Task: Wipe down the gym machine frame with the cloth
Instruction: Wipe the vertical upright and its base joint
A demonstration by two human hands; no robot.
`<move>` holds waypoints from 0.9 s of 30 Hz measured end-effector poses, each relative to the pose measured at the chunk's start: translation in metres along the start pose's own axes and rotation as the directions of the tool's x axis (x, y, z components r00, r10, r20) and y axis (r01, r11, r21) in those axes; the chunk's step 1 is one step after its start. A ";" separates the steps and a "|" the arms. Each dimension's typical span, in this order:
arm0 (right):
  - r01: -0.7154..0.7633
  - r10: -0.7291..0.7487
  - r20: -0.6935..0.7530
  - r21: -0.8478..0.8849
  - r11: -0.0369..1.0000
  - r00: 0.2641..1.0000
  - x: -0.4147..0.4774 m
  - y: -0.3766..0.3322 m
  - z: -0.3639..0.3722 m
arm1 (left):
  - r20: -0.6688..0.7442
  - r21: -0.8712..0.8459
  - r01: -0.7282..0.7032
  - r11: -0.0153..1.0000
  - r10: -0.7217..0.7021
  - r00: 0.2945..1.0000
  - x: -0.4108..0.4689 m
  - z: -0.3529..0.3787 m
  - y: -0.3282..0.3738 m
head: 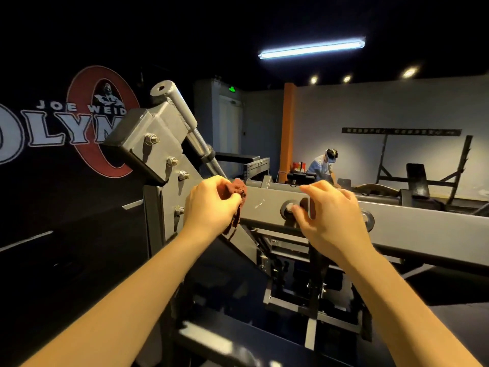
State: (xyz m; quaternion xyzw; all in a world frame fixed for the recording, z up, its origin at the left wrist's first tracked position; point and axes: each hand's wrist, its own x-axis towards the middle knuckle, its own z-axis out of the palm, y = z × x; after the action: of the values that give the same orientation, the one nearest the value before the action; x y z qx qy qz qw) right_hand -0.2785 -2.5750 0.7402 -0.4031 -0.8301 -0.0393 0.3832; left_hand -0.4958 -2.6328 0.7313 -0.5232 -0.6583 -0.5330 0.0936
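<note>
My left hand [209,207] has its fingers curled tight round the dark red cloth [239,187]. The cloth is bunched up in a ball with a bit hanging down. It sits at the left end of the grey beam [264,205] of the gym machine frame, touching it, just beside the plate with the bolts [169,165]. My right hand [333,218] holds nothing. Its fingers are loosely bent and rest on top of the beam, with the thumb by the round pivot cap [288,207]. I think I am set for a wipe along this beam. To do it well, I should spread the cloth flatter so more of it rubs the metal. Then I should press down and slide it slowly to the right in one long line. My right hand is in the way, so it should lift off first. I should rub round the cap and the bolts too, since dirt likes to hide there.
</note>
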 end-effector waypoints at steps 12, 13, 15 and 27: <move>0.137 -0.150 -0.014 -0.332 0.933 0.989 -0.017 0.026 0.037 | 0.038 0.099 -0.320 0.942 0.318 0.947 -0.022 0.043 0.013; 0.139 -0.151 -0.014 -0.327 0.935 0.988 -0.017 0.027 0.037 | 0.006 0.143 -0.275 0.951 0.276 0.961 -0.008 0.038 0.005; 0.138 -0.152 -0.019 -0.318 0.938 0.988 -0.017 0.027 0.037 | -0.086 0.212 -0.163 0.964 0.184 0.979 0.018 0.027 -0.006; 0.099 -0.126 -0.066 -0.317 0.943 0.990 -0.016 0.023 0.040 | -0.132 0.292 -0.152 0.944 0.198 0.971 0.030 0.017 -0.011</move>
State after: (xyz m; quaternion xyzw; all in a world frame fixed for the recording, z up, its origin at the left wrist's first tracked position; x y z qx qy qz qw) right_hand -0.2803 -2.5547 0.6963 -0.4086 -0.8179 -0.2092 0.3469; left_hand -0.5098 -2.6005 0.7380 -0.5167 -0.6682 -0.4644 0.2661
